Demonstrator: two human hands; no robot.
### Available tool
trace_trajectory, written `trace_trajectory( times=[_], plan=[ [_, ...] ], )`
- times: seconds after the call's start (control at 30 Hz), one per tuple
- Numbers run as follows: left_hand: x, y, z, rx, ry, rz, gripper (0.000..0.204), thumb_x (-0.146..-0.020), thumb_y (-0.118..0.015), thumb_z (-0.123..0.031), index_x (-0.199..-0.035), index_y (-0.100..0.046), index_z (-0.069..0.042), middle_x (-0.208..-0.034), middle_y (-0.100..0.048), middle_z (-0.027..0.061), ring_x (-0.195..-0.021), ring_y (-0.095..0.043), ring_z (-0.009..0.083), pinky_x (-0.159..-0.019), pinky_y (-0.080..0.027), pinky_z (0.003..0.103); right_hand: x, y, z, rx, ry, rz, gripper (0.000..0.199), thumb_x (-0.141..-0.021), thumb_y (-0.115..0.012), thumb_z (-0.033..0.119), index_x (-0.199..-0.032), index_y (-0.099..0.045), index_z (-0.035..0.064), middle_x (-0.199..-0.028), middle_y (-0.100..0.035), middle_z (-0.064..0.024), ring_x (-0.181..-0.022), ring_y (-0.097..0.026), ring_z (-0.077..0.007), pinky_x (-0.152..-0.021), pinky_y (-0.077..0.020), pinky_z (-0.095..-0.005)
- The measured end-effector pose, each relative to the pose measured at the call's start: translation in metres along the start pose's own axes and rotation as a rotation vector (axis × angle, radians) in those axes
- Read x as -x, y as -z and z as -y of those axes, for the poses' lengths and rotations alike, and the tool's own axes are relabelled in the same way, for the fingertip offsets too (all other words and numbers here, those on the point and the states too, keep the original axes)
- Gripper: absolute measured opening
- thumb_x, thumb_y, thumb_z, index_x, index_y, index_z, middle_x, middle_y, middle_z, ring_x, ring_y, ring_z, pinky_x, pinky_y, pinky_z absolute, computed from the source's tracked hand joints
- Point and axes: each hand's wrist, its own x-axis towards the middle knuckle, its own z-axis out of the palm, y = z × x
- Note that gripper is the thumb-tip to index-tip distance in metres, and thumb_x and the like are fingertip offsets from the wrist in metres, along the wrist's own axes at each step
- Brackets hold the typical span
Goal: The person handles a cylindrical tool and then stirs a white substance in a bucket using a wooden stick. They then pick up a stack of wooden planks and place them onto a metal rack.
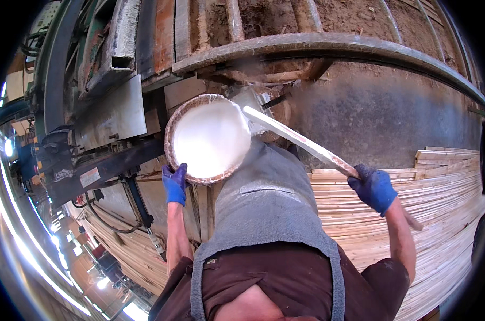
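Note:
A round bucket (pixel 170 134) full of smooth white liquid (pixel 213 140) is in front of my apron, its rim crusted with residue. My left hand (pixel 175 183), in a blue and purple glove, grips the rim at the near left, thumb up at the edge. Gloved the same way, my right hand (pixel 373 187) is closed around a long wooden stick (pixel 306 143). White coats the stick's far part, and its tip is at the bucket's right edge. The bare wooden end sticks out past my right hand.
Stacked thin wooden strips (pixel 403 214) lie to the right. A curved metal rail (pixel 328 40) with bars crosses the far side above brown debris. On the left are machine beams (pixel 109 166), a metal plate (pixel 111 115) and a hose (pixel 111 224).

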Motion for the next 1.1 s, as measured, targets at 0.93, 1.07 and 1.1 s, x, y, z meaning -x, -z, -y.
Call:
trace_trajectory(
  times=[0.93,1.07,1.1],
  plan=[
    [0.07,-0.024,0.042,0.323,0.014,-0.278,0.041,-0.085,-0.076,-0.01,-0.119,-0.054,-0.001,-0.106,-0.068,0.015,-0.08,-0.07,0.0255,-0.06,-0.062,0.04,-0.132,-0.153,0.074,-0.779,-0.063,0.343,0.051,-0.096,-0.065,0.034,-0.143,-0.057,0.0155,-0.08,-0.07,-0.0114,-0.065,-0.067,-0.019,-0.064,-0.0541,-0.0376],
    [0.098,-0.034,0.024,0.278,0.152,-0.348,0.039,-0.085,-0.077,-0.012,-0.117,-0.056,-0.001,-0.101,-0.069,0.0146,-0.076,-0.07,0.0243,-0.058,-0.061,0.039,-0.125,-0.151,0.068,-0.753,-0.064,0.361,0.048,-0.096,-0.065,0.034,-0.14,-0.06,0.0146,-0.078,-0.069,-0.0108,-0.065,-0.067,-0.0185,-0.063,-0.0537,-0.0369],
    [0.101,-0.036,0.027,0.298,0.145,-0.367,0.039,-0.085,-0.077,-0.012,-0.116,-0.056,-0.001,-0.1,-0.069,0.0147,-0.075,-0.07,0.0242,-0.058,-0.061,0.039,-0.123,-0.151,0.067,-0.732,-0.061,0.36,0.046,-0.096,-0.065,0.034,-0.137,-0.062,0.0139,-0.077,-0.069,-0.0107,-0.065,-0.067,-0.0185,-0.063,-0.0535,-0.0368]
  ],
)
